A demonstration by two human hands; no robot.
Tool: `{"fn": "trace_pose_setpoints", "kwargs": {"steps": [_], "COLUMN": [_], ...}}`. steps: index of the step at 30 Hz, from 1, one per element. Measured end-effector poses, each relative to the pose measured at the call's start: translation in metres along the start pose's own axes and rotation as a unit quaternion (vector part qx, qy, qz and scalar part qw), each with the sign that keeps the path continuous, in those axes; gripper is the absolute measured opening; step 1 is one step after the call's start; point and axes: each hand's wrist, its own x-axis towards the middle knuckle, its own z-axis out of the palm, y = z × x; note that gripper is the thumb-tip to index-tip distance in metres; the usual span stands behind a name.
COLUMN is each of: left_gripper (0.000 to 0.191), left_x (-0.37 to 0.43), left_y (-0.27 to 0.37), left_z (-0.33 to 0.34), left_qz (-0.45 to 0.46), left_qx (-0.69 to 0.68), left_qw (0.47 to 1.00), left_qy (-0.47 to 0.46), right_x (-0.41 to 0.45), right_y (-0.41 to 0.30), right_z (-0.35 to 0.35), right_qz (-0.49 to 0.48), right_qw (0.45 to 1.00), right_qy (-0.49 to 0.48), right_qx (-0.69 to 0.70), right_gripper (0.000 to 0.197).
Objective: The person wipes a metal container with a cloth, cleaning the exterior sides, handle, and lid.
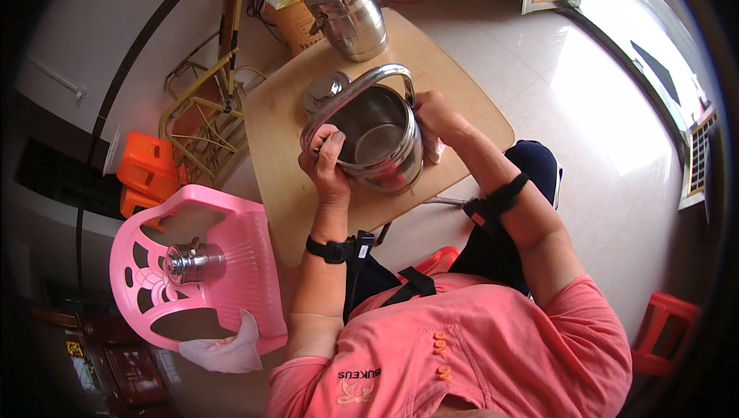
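Note:
An open stainless steel pot [392, 178] with a raised metal carrying handle [358, 92] stands on the light wooden table [271, 181], tilted a little towards me. My left hand [329, 167] grips its left rim near the handle's end, thumb on top. Against the pot's right outer wall, my right hand [436, 118] holds a pale cloth [436, 152], mostly hidden under the fingers. Beyond the handle lies a round metal lid [326, 89], partly covered by it. A second steel pot [358, 19], lidded, is at the table's far end.
To the left, a pink plastic chair [254, 279] holds a small lidded steel pot [196, 262] and a white cloth [228, 346]. Orange stools [147, 164] and a folded metal frame [202, 123] stand behind it. A red stool [667, 331] is at far right.

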Motion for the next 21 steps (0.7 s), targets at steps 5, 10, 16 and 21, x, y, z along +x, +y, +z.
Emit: {"fn": "trace_pose_setpoints", "kwargs": {"steps": [5,10,16,21], "left_gripper": [0.050,0.065,0.060,0.058], "left_x": [0.000,0.001,0.002,-0.005], "left_y": [0.006,-0.008,-0.019,-0.039], "left_z": [0.005,-0.001,-0.003,-0.008], "left_qz": [-0.020,-0.074,-0.203,-0.275], "left_qx": [-0.094,-0.140,-0.277,-0.300], "left_qw": [0.995,0.987,0.939,0.913], "left_qy": [-0.002,-0.008,-0.005,0.028], "right_x": [-0.056,-0.103,-0.064,-0.026], "right_y": [-0.018,-0.023,0.012,0.067], "right_z": [0.003,0.027,0.043,0.052], "right_qz": [-0.003,-0.225,-0.254,-0.222], "right_qw": [0.940,0.889,0.893,0.933], "right_qy": [0.109,0.144,0.229,0.274], "right_qx": [0.324,0.371,0.292,0.068], "right_gripper": [0.018,0.017,0.018,0.019]}}
